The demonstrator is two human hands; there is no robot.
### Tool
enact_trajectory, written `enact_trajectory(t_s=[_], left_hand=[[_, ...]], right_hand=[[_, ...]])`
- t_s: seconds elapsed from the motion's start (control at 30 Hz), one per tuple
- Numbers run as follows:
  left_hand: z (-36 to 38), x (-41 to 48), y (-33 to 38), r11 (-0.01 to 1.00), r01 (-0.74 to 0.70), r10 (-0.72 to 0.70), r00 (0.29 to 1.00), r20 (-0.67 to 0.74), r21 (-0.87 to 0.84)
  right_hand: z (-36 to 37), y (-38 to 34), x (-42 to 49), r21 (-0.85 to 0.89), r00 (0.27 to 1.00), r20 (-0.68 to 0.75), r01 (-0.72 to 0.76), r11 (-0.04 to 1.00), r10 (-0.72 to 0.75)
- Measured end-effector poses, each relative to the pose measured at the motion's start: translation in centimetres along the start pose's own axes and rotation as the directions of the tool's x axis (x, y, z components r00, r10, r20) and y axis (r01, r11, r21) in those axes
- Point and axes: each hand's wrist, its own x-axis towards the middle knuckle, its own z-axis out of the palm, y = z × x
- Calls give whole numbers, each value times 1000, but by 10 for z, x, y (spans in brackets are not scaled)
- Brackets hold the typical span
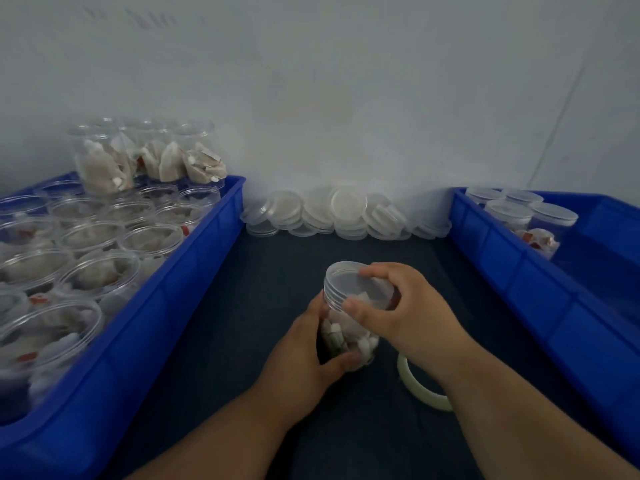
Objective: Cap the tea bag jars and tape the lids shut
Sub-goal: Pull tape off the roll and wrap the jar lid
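1. Head view: the jar (346, 341) of tea bags stands upright on the dark worktop (242, 306), between both hands.
2. The left hand (304, 355) wraps the jar's body, fingers and thumb curled round it.
3. The right hand (405, 306) grips the clear lid (349, 282) from above; the lid sits on the jar's mouth.
4. A tape roll (415, 389) lies just right of the jar, partly under the right wrist.
5. Loose lids (346, 213) are piled well behind the jar, against the wall.
6. Blue crates stand either side of the jar: uncapped jars (104, 271) left, capped jars (519, 213) right.
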Motion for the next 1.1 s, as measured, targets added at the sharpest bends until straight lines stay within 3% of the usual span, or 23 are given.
enact_trajectory(t_s=[0.17,0.43,0.63,0.7,0.8,0.87,1.0,1.1], left_hand=[[1,0,0,1000,-2,2,1000,-4,10],[2,2,-5,1000,-5,5,1000,3,18],[4,2,-7,999,-32,32,999,-8,7],[4,3,-8,999,-52,52,999,-8,5],[4,3,-7,998,-59,59,998,-11,18],[4,3,-8,998,-61,61,998,-15,22],[6,4,-9,996,-60,63,997,-40,59],[7,4,-8,996,-69,72,996,-49,62]], right_hand=[[-5,-1,7,-117,990,31,139,983,-137],[-22,0,19,-215,963,220,204,955,-156],[-1,0,14,-328,998,57,56,943,-40],[8,0,12,-376,997,70,61,924,-37],[7,6,8,-56,977,214,11,998,2],[1,10,5,51,966,257,-7,999,-7],[5,10,4,47,1000,-2,-1,999,1],[16,9,8,56,997,-57,-40,998,43]])
